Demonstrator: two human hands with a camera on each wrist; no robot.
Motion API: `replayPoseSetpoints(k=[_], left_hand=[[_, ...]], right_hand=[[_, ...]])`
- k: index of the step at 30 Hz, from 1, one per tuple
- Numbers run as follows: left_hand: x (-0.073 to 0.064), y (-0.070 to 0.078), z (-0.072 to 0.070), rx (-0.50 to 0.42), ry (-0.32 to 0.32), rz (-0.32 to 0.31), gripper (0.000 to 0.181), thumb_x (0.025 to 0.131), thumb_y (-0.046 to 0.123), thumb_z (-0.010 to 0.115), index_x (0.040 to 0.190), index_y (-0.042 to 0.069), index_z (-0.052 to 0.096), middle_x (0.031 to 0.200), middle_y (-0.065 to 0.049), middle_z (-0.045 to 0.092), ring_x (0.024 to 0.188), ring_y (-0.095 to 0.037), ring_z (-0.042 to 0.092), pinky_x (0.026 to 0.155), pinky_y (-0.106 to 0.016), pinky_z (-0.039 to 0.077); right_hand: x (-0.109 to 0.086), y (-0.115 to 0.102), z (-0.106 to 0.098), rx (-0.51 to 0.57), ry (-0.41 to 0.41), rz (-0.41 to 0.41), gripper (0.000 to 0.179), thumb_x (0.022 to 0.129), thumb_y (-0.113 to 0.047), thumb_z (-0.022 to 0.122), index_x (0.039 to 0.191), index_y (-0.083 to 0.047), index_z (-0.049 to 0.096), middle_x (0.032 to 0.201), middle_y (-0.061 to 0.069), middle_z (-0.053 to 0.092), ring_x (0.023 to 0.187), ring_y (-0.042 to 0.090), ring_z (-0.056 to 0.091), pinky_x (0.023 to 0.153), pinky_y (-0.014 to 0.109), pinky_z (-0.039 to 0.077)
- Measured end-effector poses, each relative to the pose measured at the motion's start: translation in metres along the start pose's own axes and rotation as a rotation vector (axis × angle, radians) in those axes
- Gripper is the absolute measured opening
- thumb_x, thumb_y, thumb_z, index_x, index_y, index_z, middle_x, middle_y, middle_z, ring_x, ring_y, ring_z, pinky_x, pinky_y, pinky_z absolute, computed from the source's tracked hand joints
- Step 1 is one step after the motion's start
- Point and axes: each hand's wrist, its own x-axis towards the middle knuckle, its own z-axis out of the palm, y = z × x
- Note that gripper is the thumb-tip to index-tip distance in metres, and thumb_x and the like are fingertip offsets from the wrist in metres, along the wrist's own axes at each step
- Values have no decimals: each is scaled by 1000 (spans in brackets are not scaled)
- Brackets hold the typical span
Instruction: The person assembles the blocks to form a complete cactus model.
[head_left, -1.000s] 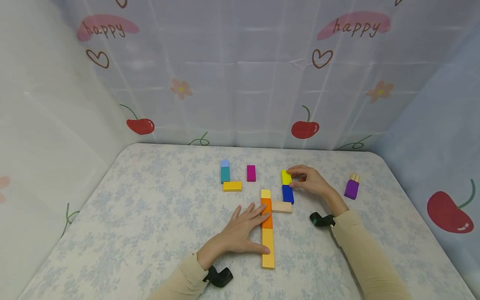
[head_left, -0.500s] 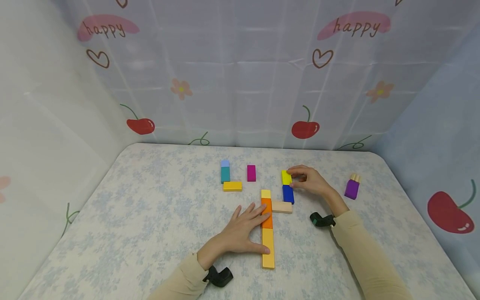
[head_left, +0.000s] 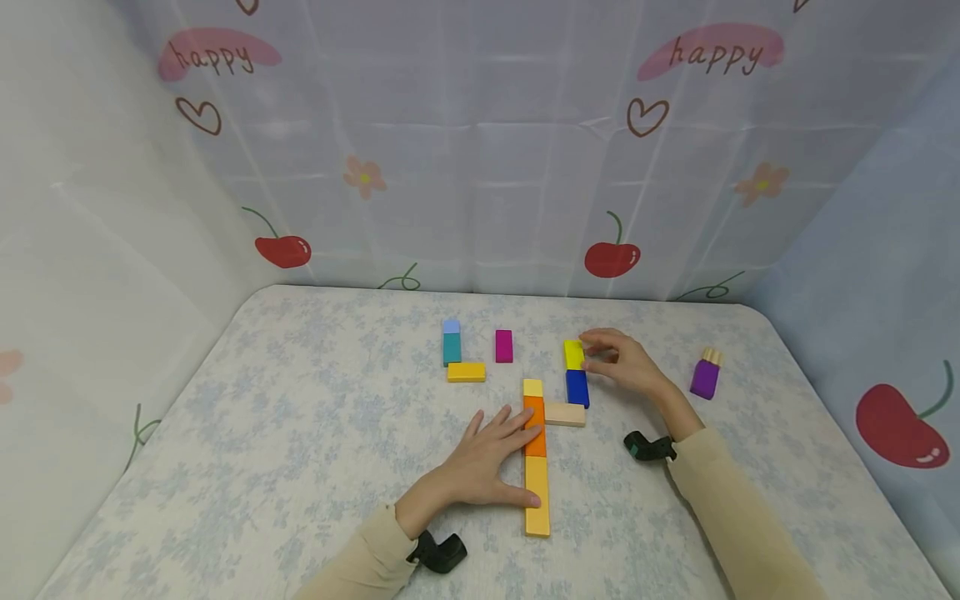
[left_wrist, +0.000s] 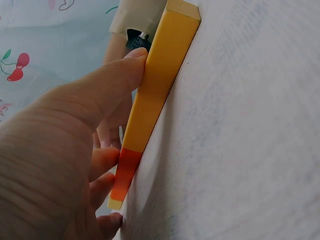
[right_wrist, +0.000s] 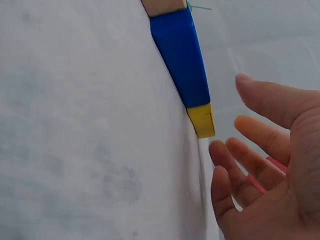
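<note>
"happy" (head_left: 212, 58) twice on the backdrop (head_left: 480, 150)

On the counter (head_left: 300, 458), a row of three blocks (head_left: 536, 471) is flanked by the left hand (head_left: 483, 467) on its left and, near its far end, by a crosswise block (head_left: 565, 414) on its right, behind whose right end a two-block line (head_left: 576, 379) is placed, with the right hand (head_left: 630, 364) just beyond, rightward. Farther left, a second line (head_left: 451, 345) is met at its near end by a sideways block (head_left: 467, 372); between both lines a lone block (head_left: 504, 346) is set, and a separate piece (head_left: 705, 377) is placed right of the right hand.
</note>
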Motion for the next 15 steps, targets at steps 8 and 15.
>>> replayPoseSetpoints(k=[8,15], left_hand=[[0,0,0,-4,3,-3,91,80,61,70,154,28,31,165,8,13,153,-27,6,120,-60,-1],[0,1,-1,-2,4,-3,91,80,61,70,154,27,32,165,7,13,153,-27,7,120,-60,0]], right_hand=[[-24,-14,1,-77,-11,-75,66,91,-25,70,148,-6,42,160,15,28,145,42,26,109,67,29],[-45,-17,10,-83,-78,-63,72,89,-31,72,150,-11,39,163,12,22,150,40,14,111,69,21]])
